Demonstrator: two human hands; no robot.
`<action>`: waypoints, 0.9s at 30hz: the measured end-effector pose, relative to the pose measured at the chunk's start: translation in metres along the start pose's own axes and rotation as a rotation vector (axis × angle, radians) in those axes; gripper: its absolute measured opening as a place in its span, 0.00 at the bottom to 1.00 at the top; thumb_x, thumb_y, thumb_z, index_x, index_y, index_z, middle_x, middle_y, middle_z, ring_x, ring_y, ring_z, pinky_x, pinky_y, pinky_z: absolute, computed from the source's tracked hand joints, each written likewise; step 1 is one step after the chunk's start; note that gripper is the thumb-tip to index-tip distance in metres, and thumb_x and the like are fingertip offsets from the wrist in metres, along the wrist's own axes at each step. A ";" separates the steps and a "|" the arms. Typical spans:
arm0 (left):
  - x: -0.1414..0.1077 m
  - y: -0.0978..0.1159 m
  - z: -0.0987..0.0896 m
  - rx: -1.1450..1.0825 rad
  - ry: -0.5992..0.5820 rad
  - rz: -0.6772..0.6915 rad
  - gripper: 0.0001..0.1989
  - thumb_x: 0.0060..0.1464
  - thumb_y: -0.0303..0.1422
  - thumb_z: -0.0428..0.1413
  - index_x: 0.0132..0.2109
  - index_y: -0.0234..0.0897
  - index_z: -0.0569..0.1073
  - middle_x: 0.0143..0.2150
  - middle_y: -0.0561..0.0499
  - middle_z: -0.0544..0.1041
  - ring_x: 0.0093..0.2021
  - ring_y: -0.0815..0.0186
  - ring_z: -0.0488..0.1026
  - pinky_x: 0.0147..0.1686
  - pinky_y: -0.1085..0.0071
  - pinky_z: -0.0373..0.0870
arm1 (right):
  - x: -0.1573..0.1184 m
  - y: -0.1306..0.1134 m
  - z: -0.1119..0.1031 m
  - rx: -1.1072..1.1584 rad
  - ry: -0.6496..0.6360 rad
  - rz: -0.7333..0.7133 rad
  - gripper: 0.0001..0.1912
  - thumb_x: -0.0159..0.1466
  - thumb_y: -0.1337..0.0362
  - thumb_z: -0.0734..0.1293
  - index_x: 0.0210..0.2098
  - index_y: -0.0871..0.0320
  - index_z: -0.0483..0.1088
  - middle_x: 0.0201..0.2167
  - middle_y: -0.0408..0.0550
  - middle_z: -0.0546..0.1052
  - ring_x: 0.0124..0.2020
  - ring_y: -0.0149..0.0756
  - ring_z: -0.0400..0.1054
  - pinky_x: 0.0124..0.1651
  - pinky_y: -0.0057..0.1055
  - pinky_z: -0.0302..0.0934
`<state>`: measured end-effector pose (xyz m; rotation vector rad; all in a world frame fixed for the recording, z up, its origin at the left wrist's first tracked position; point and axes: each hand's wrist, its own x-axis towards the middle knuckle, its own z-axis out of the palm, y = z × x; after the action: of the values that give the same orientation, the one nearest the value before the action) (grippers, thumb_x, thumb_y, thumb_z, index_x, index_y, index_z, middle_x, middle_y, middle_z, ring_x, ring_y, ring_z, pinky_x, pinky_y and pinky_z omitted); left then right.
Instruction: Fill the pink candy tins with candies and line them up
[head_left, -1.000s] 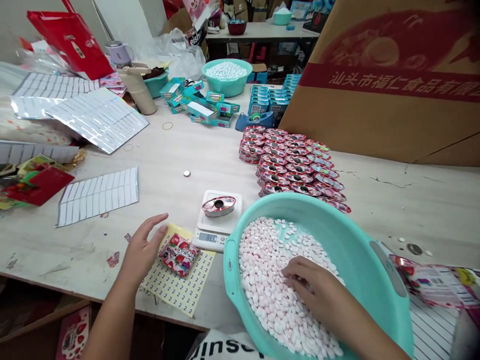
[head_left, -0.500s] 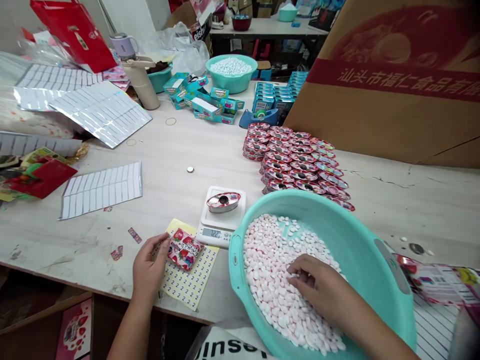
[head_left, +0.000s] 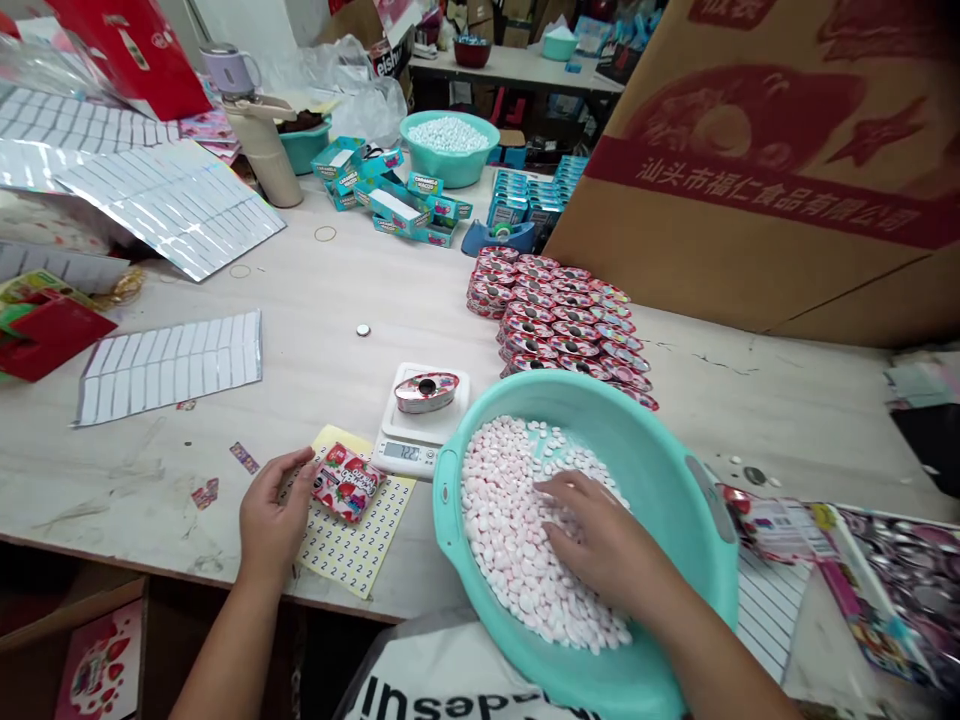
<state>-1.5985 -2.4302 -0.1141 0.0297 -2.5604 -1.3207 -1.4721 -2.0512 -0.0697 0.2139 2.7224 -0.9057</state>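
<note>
My left hand (head_left: pixel 274 510) rests on its side at the left edge of a red-and-white strawberry-print packet (head_left: pixel 347 483). Its fingers are curved but apart, and I cannot tell whether the tips touch the packet. The packet lies on a yellow sheet of number stickers (head_left: pixel 360 550). Inside a turquoise basin (head_left: pixel 667 480), my right hand (head_left: pixel 600 540) reaches over pale pink-white candies (head_left: pixel 517 550), fingers spread and nothing visible in them. Left of the basin, an oval strawberry-print tin (head_left: pixel 426 393) with a dark round hole sits on a white digital scale (head_left: pixel 409 430).
Rows of similar tins (head_left: pixel 555 320) stand behind the basin. A big cardboard box (head_left: pixel 750 230) leans at the right. Blue cartons (head_left: pixel 405 205) and a second candy basin (head_left: pixel 450 165) are farther back. A white-lined sheet (head_left: pixel 172 365) lies at the left.
My view has shifted right. My right hand's fingers have spread from a loose pinch and moved slightly over the candies. My left hand has drawn a little away from the packet, which stays put.
</note>
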 end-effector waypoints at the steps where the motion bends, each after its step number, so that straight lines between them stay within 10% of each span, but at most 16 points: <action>1: 0.000 0.000 0.000 -0.002 0.007 0.002 0.18 0.58 0.46 0.56 0.47 0.39 0.77 0.49 0.46 0.78 0.52 0.57 0.74 0.53 0.61 0.69 | -0.001 0.001 0.000 0.009 -0.008 -0.023 0.24 0.63 0.59 0.62 0.59 0.51 0.69 0.63 0.51 0.67 0.63 0.47 0.60 0.65 0.46 0.56; 16: 0.003 0.010 0.000 -0.106 0.055 -0.081 0.21 0.55 0.49 0.56 0.46 0.38 0.78 0.48 0.45 0.79 0.50 0.55 0.75 0.53 0.59 0.71 | 0.011 -0.008 -0.008 -0.106 -0.042 -0.012 0.07 0.57 0.67 0.68 0.33 0.57 0.79 0.34 0.47 0.80 0.36 0.39 0.72 0.38 0.31 0.61; 27: 0.007 -0.005 0.004 -0.173 0.060 -0.082 0.23 0.54 0.51 0.57 0.46 0.37 0.78 0.48 0.45 0.80 0.49 0.56 0.75 0.53 0.59 0.70 | 0.058 -0.070 -0.068 -0.113 0.006 -0.038 0.07 0.57 0.69 0.68 0.32 0.60 0.80 0.31 0.46 0.82 0.32 0.35 0.73 0.31 0.27 0.59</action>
<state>-1.6067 -2.4309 -0.1184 0.1409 -2.4098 -1.5432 -1.5568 -2.0627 0.0050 0.1435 2.7813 -0.7596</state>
